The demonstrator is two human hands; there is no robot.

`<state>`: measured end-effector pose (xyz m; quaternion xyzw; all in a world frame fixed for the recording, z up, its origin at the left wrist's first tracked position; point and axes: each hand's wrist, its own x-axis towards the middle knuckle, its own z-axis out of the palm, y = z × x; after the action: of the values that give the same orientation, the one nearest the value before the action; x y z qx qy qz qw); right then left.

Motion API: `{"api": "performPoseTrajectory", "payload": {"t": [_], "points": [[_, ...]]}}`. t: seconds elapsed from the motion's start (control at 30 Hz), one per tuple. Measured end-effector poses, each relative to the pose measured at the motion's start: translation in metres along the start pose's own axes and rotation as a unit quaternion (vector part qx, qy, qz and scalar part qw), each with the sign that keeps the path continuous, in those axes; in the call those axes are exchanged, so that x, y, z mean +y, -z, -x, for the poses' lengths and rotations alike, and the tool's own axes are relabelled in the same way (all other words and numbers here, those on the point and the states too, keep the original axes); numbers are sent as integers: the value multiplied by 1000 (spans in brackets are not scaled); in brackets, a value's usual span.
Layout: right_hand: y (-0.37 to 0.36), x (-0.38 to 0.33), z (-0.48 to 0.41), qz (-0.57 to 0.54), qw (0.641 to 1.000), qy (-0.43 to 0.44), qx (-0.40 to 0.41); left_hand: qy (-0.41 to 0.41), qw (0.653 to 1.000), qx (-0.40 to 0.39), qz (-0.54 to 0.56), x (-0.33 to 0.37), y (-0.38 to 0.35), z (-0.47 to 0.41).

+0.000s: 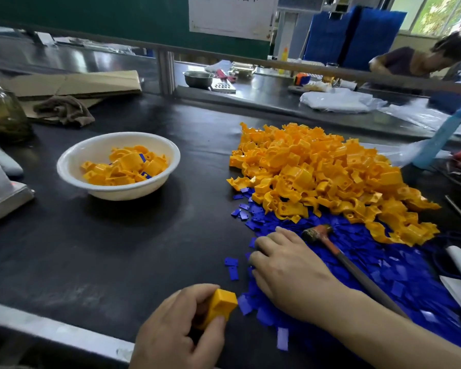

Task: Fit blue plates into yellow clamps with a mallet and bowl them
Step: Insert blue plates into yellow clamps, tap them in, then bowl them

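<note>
Pinching one yellow clamp (220,306) in the curled left hand (180,326) at 6 o'clock on the bench (112,251); resting the right hand (285,265), fingers loosely spread and gripping nothing seen, on blue plates (383,275) at 3 o'clock; leaving the mallet (330,243) lying at 1 o'clock. Likely to lift two stuck plates, or seat one crooked; risks cracking it under the blow.

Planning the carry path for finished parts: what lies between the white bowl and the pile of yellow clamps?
Nothing: in the head view, only bare black table shows between the white bowl and the pile of yellow clamps.
</note>
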<state>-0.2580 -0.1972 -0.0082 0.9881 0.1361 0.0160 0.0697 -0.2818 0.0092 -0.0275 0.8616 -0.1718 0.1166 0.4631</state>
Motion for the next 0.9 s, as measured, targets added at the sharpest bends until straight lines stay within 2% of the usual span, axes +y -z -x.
{"api": "performPoseTrajectory", "payload": {"t": [0.1, 0.23, 0.3, 0.43, 0.5, 0.57, 0.73, 0.9], "points": [[7, -10, 20, -36, 999, -5, 11, 21, 1000, -8, 20, -4, -2, 2], [-3, -24, 30, -17, 998, 61, -31, 45, 998, -31, 34, -3, -2, 5], [-3, -18, 30, -18, 999, 28, -32, 61, 997, -41, 33, -5, -1, 5], [-4, -21, 27, 6, 1000, -15, 19, 69, 996, -42, 39, -5, 0, 3], [-11, -33, 23, -32, 999, 19, 38, 71, 995, -40, 63, -5, -1, 2], [-14, -40, 13, -42, 997, 56, 20, 87, 991, -38, 91, -6, -2, 1], [-15, -27, -6, -3, 998, 66, 14, 101, 988, -32, 115, -15, -2, 3], [-17, -13, 14, 45, 998, 48, 15, 110, 984, -41, 130, -19, -1, 4]]}}
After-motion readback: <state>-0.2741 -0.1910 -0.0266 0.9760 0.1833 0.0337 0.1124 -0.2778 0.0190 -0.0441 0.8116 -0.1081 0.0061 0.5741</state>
